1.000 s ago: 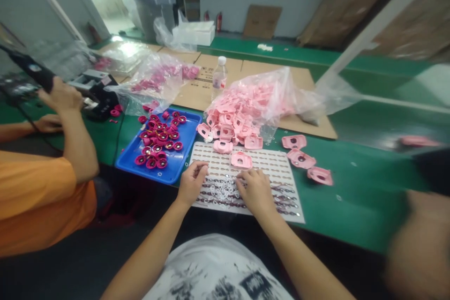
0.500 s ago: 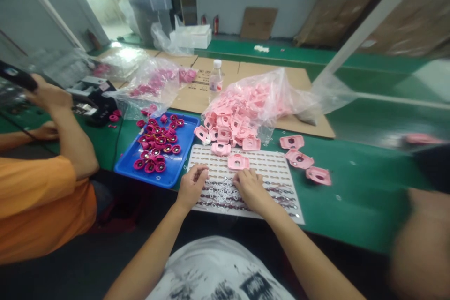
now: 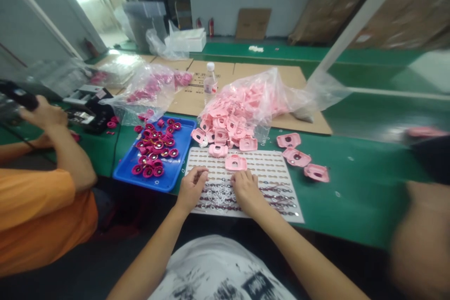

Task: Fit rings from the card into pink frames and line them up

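Observation:
Both my hands rest on a white sheet (image 3: 277,168) printed with rows of small rings, lying at the near edge of the green table (image 3: 355,197). My left hand (image 3: 191,186) is curled at the sheet's left side, fingers bent onto it. My right hand (image 3: 246,189) lies palm down with fingers bent over a cluster of loose white rings (image 3: 218,194). What the fingertips pinch is too small to make out. A pink camera-shaped shell (image 3: 236,162) sits on the sheet just beyond my right hand.
A pile of pink shells (image 3: 225,131) spills from a clear bag (image 3: 267,96). Three more shells (image 3: 298,157) lie to the right. A blue tray (image 3: 177,168) holds magenta round parts. A bottle (image 3: 210,82) stands on cardboard. A person in orange (image 3: 42,197) works at left; a blurred arm (image 3: 418,239) is at right.
My hands have stayed on the sheet, the right one shifting slightly left over the rings. The person at left lowered the raised hand and tool. The view drifted a little.

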A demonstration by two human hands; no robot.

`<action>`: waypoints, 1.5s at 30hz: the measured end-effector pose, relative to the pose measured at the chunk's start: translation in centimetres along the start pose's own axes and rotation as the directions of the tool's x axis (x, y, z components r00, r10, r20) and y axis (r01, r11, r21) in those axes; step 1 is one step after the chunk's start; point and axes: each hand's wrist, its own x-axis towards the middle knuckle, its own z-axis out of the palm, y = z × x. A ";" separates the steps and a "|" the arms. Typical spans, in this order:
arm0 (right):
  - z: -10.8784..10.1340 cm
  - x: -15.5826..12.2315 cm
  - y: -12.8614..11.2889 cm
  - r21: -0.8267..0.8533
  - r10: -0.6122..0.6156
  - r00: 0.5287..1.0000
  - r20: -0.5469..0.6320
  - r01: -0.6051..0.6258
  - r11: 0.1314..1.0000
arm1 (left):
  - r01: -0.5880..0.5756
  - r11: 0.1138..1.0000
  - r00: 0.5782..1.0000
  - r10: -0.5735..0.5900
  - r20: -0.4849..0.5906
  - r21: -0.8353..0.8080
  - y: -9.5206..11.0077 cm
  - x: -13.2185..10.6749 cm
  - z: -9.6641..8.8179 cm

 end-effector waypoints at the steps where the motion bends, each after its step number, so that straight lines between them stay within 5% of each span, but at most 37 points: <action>1: -0.1 0.0 -0.2 0.009 -0.001 1.000 0.000 0.001 1.000 | -0.004 1.000 1.000 0.004 0.009 0.008 0.2 0.1 0.0; 12: -0.8 -0.3 -1.1 0.177 -0.013 1.000 -0.019 0.016 0.984 | -0.052 0.996 0.978 0.036 0.204 0.078 2.1 0.8 1.3; 21: -4.1 0.2 -2.6 0.232 0.051 0.990 -0.133 -0.019 0.973 | -0.202 0.967 0.974 0.181 0.139 0.153 3.3 1.0 0.9; 32: -4.9 -0.1 -2.9 0.622 0.162 0.987 -0.010 -0.120 0.774 | -0.154 0.983 0.971 0.133 0.199 0.098 5.0 0.5 1.0; 35: -4.7 -0.4 -2.7 0.744 0.208 0.978 0.005 -0.143 0.653 | -0.167 0.977 0.971 0.140 0.193 0.131 4.9 0.7 1.6; 41: -3.2 -0.8 -2.0 0.968 0.191 0.952 0.239 -0.248 0.025 | -0.168 0.950 0.958 0.094 0.271 0.262 3.6 1.9 3.2; 45: -3.5 -1.3 -0.9 0.984 0.358 0.917 0.176 -0.165 -0.064 | -0.238 0.851 0.963 0.146 0.224 0.468 3.8 2.8 3.1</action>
